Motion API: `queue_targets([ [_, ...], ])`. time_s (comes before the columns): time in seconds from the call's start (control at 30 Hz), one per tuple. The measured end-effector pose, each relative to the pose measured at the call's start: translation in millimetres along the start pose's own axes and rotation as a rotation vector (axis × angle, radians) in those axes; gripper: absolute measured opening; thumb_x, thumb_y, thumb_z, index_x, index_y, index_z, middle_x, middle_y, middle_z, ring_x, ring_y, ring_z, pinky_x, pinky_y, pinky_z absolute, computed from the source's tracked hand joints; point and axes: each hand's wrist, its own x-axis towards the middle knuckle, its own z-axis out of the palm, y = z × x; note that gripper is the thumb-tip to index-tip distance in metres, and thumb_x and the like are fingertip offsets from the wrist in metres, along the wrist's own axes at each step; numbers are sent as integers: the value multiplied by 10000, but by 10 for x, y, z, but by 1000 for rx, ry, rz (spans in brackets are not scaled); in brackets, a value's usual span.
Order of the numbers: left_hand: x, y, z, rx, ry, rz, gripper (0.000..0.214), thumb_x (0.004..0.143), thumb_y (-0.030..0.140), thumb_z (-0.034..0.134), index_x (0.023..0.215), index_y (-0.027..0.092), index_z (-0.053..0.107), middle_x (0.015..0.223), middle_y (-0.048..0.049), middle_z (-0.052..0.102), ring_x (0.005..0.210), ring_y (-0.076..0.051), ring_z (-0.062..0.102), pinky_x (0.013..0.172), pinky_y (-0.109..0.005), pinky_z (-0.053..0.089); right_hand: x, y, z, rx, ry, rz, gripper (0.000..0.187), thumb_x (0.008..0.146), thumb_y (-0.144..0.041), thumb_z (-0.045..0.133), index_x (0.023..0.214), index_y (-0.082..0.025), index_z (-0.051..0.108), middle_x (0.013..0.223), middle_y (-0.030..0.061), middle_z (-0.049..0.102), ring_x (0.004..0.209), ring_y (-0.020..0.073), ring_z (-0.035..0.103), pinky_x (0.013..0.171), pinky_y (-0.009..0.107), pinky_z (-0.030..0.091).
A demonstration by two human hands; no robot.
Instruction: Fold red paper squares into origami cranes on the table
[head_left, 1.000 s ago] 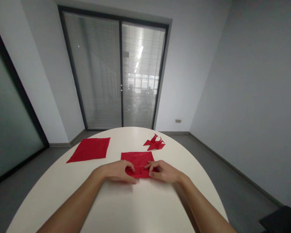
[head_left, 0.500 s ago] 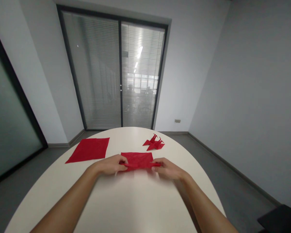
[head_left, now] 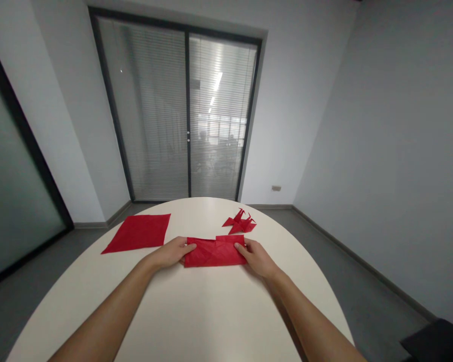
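Creased red paper sheet, folded to a rectangle, held at both ends

Folded sheet: located between the two hands, long side running from one to the other; far edge stepped near the middle. Whether it touches the round, cream-white tabletop beneath the hands cannot be told.
Left hand: gripping the sheet's left end, thumb on the near face.
Right hand: gripping the right end, thumb likewise on the near face.
Flat, four-cornered red paper sheet, one: lying beyond the left hand, off to its left.
Red folded-paper birds with pointed wings, two: grouped close together beyond the right hand, just past the folded sheet.
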Motion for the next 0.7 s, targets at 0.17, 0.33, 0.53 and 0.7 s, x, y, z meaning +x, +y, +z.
queue_targets([
  [0.17,53,-42,32,60,97,-8,483,806,650,572,824,167,581,674,-16,641,625,-191,611,599,-299,465,72,22,100,-81,125,20,402,972,-520,467,1041,-186,679,1032,94,748,879,245,687,791,334,500],
  [0.33,93,-70,65,274,221,-88,432,875,432,532,1178,126,563,721,-27,665,665,-231,655,590,-307,470,104,52,133,-214,162,93,324,968,-459,499,1081,-207,666,1049,94,749,870,240,699,745,320,491],
  [0.53,77,49,316,793,573,-45,407,885,201,530,1286,133,525,1228,-174,608,1137,-291,598,907,-363,458,106,61,127,-300,142,81,323,971,-423,497,1141,-197,655,1011,96,756,848,240,703,737,314,477],
  [0.7,72,94,808,853,446,203,245,921,182,457,1082,184,641,1165,-121,622,1125,-255,577,1002,-377,439,110,85,129,-380,121,104,367,978,-412,477,1207,-173,637,956,109,752,810,239,692,711,312,473],
])
